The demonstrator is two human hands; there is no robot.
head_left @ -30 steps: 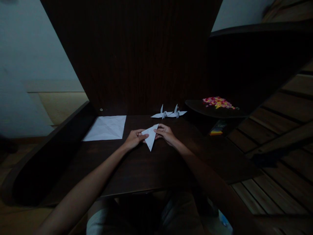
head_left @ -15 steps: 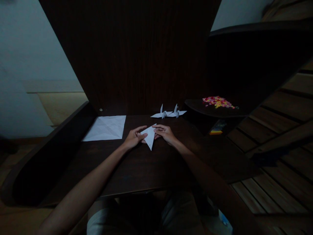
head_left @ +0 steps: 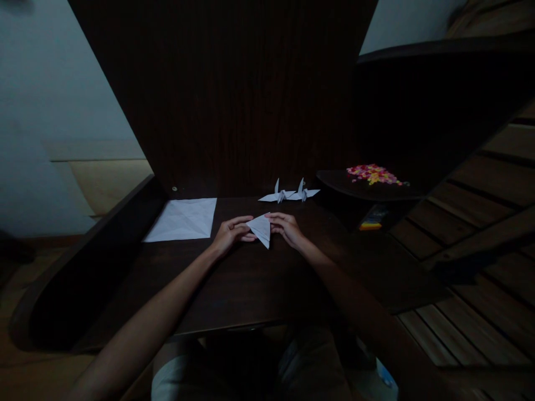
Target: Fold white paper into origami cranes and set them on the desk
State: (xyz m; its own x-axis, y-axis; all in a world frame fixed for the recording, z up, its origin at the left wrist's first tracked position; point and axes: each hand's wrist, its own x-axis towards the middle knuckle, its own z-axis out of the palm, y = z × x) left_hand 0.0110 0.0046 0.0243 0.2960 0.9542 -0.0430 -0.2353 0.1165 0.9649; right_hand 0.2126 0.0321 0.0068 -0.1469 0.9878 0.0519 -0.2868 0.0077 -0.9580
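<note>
Between my two hands is a small piece of folded white paper [head_left: 261,228], held just above the dark desk with one point towards me. My left hand [head_left: 232,231] has its fingers closed on the paper's left corner. At the upper right edge, my right hand [head_left: 285,228] pinches it between thumb and fingers. A creased white paper sheet [head_left: 184,218] lies flat to the left. Two white paper cranes [head_left: 281,195] stand side by side behind my hands, against the back panel.
Dark wooden desk [head_left: 234,289] lies under my forearms, with a raised side panel at left. On a low shelf [head_left: 334,181] at right sits a heap of small pink, red and yellow pieces [head_left: 374,174]. Below it is a small item with a yellow edge [head_left: 370,225]. Wooden slats are at far right.
The folded paper has turned between my hands, its lower point swinging to the right. My left thumb no longer lies across its front face.
</note>
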